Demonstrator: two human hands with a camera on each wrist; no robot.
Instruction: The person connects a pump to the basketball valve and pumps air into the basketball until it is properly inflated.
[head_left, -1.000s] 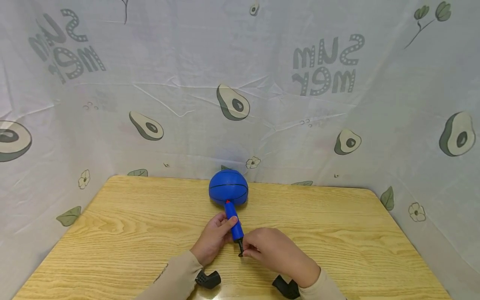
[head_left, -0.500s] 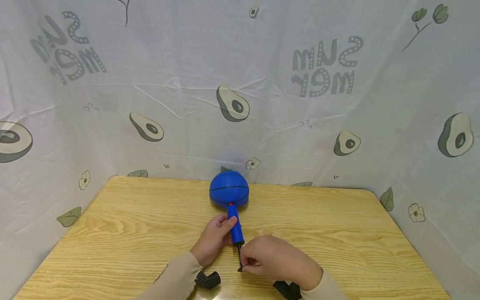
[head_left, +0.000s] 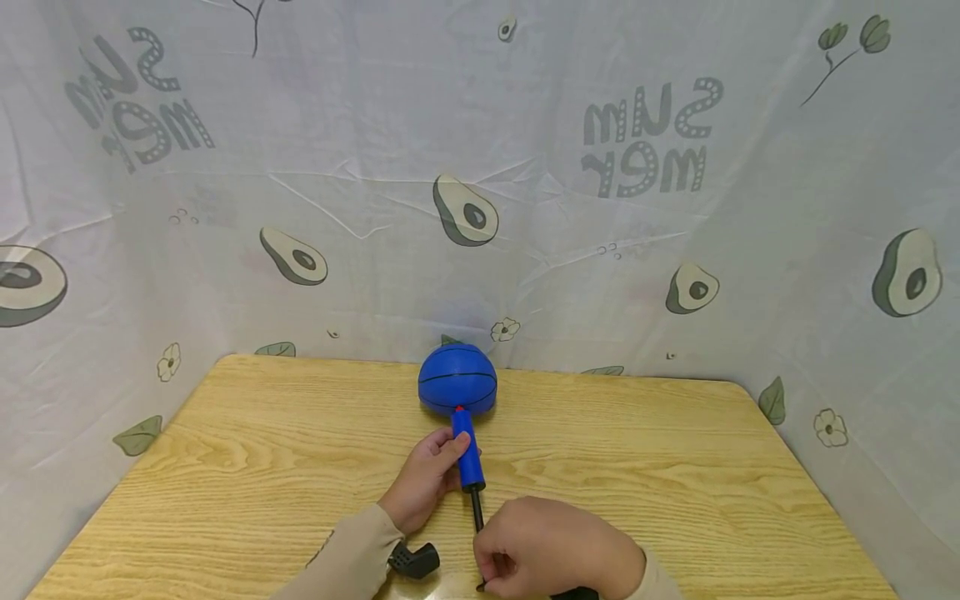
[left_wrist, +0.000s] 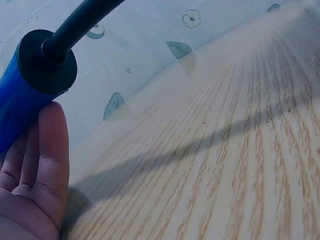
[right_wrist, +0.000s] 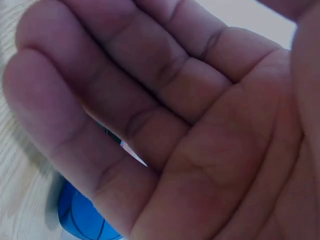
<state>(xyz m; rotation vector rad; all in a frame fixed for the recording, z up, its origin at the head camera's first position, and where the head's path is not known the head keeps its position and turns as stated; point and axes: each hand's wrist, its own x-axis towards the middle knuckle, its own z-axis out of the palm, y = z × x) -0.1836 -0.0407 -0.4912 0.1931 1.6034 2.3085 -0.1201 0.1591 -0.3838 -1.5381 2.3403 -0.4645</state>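
Note:
A blue ball with black seams (head_left: 457, 379) rests near the table's far edge. Against it stands the red tip of a blue hand pump (head_left: 469, 467), whose barrel slants toward me. My left hand (head_left: 424, 482) grips the barrel, thumb on top; the left wrist view shows its fingers beneath the barrel's black end cap (left_wrist: 42, 67). A long stretch of black rod (head_left: 477, 510) is out of the barrel. At the near end of the rod, my right hand (head_left: 555, 546) pinches the handle, mostly hidden by its fingers. Its curled fingers (right_wrist: 125, 80) fill the right wrist view.
The wooden table (head_left: 300, 433) lies under both hands. A white curtain (head_left: 360, 200) printed with avocados and leaves encloses the back and sides. Black wrist-worn pieces sit at both wrists, the left one (head_left: 415, 561) more visible.
My right hand has drawn the pump handle toward me, so more of the black rod shows. The left hand keeps its grip on the barrel, and the ball stays in about the same place.

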